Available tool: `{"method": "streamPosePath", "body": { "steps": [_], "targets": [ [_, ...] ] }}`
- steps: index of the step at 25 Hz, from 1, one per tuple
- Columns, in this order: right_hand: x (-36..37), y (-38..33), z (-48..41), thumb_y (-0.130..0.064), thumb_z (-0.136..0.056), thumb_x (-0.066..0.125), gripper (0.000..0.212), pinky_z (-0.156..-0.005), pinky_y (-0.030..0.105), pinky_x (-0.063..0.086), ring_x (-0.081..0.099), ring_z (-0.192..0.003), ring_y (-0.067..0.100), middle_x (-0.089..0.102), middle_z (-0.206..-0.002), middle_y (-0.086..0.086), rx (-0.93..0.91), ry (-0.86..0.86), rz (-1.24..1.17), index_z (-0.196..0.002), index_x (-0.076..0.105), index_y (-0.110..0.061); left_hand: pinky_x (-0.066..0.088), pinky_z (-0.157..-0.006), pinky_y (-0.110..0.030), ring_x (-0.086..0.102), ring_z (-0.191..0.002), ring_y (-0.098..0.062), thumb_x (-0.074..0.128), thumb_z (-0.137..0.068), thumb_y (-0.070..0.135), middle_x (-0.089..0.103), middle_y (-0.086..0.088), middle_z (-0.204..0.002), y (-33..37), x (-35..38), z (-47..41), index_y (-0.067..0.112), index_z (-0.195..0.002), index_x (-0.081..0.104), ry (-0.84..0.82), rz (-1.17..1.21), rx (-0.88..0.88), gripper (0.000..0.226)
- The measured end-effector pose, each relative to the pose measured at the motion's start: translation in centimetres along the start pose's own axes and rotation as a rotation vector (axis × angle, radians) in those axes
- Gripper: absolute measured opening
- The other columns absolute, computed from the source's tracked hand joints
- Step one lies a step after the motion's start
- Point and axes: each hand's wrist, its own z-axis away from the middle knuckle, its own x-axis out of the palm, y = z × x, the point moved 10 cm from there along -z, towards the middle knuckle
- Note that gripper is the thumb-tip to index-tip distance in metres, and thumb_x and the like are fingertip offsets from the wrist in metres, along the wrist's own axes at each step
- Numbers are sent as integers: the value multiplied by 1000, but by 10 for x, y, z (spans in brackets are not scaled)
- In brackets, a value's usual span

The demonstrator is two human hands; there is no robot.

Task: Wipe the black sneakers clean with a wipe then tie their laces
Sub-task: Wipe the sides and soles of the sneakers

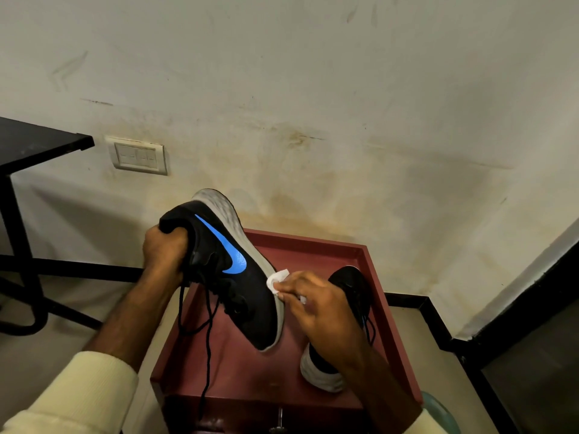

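A black sneaker (pixel 247 286) with a blue swoosh and grey-white sole is held in the air, tilted, sole toward the wall. My left hand (pixel 164 255) grips it inside the heel opening. Its untied black laces (pixel 206 339) dangle down. My right hand (pixel 316 308) pinches a small white wipe (pixel 277 278) against the sole's edge near the midfoot. The second black sneaker (pixel 351 296) lies on the dark red tray-topped table (pixel 398 324), partly hidden behind my right hand and forearm.
A stained wall with a switch plate (pixel 138 156) rises just behind the red table. A black desk (pixel 34 142) with metal legs stands at the left. A black skirting line (pixel 438 327) runs along the floor at the right.
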Motion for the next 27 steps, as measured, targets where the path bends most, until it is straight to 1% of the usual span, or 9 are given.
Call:
{"method": "streamPosePath", "body": {
  "steps": [4, 5, 6, 10, 13, 18, 19, 23, 27],
  "targets": [
    [24, 20, 20, -27, -100, 67, 21, -98, 33, 55, 67, -110, 4, 73, -116, -9, 34, -347, 122, -117, 78, -23, 48, -83, -32, 67, -106, -33, 54, -99, 14, 68, -15, -117, -10, -13, -11, 3, -130, 64, 42, 50, -64, 35],
    [21, 21, 22, -27, -99, 68, 20, -97, 34, 56, 67, -108, 3, 74, -115, -10, 48, -370, 112, -116, 79, -24, 50, -83, -33, 67, -106, -33, 55, -98, 14, 69, -14, -117, -9, -14, -11, 3, -130, 65, 41, 55, -63, 35],
    [11, 20, 20, -26, -99, 70, 18, -96, 32, 56, 68, -107, 3, 74, -113, -11, 64, -320, 68, -114, 80, -24, 51, -83, -33, 68, -105, -34, 55, -97, 14, 69, -14, -116, -9, -14, -13, 4, -129, 65, 38, 63, -60, 35],
    [-42, 4, 3, -16, -93, 78, 16, -91, 14, 52, 68, -106, 1, 74, -108, -13, 28, 127, -16, -109, 82, -20, 54, -83, -35, 69, -102, -35, 53, -95, 9, 68, -15, -109, -12, -6, -10, 2, -128, 65, 14, 109, -70, 35],
    [-18, -7, 7, -14, -94, 76, 15, -96, 15, 52, 67, -108, -1, 72, -111, -9, -24, 66, 13, -109, 80, -15, 52, -83, -35, 67, -100, -32, 51, -99, 6, 68, -17, -116, -15, -2, -5, 0, -131, 63, 6, 164, -116, 35],
    [2, 13, 19, -24, -94, 77, 14, -95, 19, 54, 69, -108, 0, 73, -110, -15, 72, -288, -44, -107, 81, -22, 49, -82, -33, 62, -97, -30, 49, -101, 6, 64, -17, -114, -15, -7, -4, -1, -135, 59, 13, 100, -109, 37],
    [-5, 12, 18, -24, -94, 78, 14, -95, 20, 54, 70, -108, 1, 74, -110, -15, 88, -297, -78, -107, 82, -24, 49, -79, -34, 64, -100, -32, 50, -100, 7, 65, -18, -115, -13, -8, -5, -1, -134, 60, 11, 67, -88, 36],
    [-42, -2, 5, -23, -96, 76, 16, -89, 18, 54, 69, -106, 8, 73, -107, -13, 56, 38, -43, -110, 81, -25, 49, -56, -29, 69, -95, -38, 52, -94, 11, 69, -16, -106, -16, 12, -7, 1, -118, 66, -114, -33, -27, 30],
    [-25, 6, 4, -17, -98, 72, 14, -89, 16, 52, 66, -102, 2, 68, -108, -13, 61, 7, 73, -111, 78, -20, 58, -68, -39, 72, -94, -41, 53, -87, 16, 73, -22, -110, -25, 27, -4, 2, -119, 67, -182, -74, -50, 38]
  ]
}}
